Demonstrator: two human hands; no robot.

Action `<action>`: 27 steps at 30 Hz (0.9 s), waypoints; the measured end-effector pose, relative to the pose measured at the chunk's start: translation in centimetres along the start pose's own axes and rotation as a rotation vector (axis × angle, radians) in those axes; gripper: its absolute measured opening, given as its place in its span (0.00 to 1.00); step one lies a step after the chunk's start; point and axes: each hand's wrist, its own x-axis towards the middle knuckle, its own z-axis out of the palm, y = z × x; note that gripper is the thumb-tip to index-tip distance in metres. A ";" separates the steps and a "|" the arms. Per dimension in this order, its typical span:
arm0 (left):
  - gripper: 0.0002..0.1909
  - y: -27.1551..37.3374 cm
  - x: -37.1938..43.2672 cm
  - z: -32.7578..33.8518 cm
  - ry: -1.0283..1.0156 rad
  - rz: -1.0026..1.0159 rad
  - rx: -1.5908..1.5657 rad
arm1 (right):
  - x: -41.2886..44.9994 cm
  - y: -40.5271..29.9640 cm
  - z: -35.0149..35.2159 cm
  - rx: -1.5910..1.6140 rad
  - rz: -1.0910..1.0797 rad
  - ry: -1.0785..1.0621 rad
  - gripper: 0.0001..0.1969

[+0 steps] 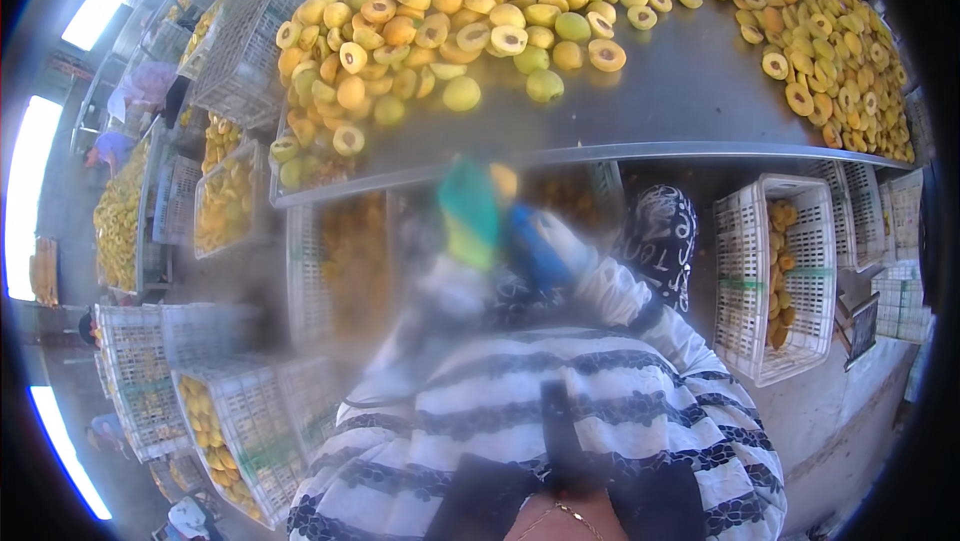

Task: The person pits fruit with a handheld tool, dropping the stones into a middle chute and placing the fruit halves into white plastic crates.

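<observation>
My left hand (pixel 469 211), in a teal and yellow-green glove, is raised just in front of the metal table's near edge. A yellow-orange fruit (pixel 504 181) shows at its fingers, against the right side of the glove. Close by on the right is my right hand (pixel 536 245) in a blue glove, blurred; whether it touches the fruit or holds a tool cannot be told. Beyond both hands, a large heap of whole and halved yellow-green stone fruit, apricots or plums (pixel 450 16), lies on the metal table (pixel 637 106).
More halved fruit (pixel 832 53) is heaped at the table's right. White plastic crates stand under the table (pixel 304 271), at the right (pixel 810 278) and stacked at the left (pixel 247 421). Other people (pixel 142 87) are far left. My patterned knee (pixel 660 233) is below the edge.
</observation>
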 end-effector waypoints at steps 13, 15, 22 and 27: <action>0.17 9.7 4.8 -13.5 0.392 0.690 1.347 | 1.8 6.7 -12.0 -1.730 -0.194 0.303 0.14; 0.18 8.4 8.3 -12.0 0.216 0.405 0.946 | 1.7 7.9 -13.4 -1.726 -0.238 0.195 0.18; 0.25 2.0 17.6 1.0 -0.158 0.273 1.532 | 1.0 3.3 -9.9 -0.884 0.133 0.311 0.15; 0.23 5.7 16.7 -2.3 -0.275 -0.136 0.094 | 0.1 -1.7 -6.9 -0.504 0.136 0.273 0.21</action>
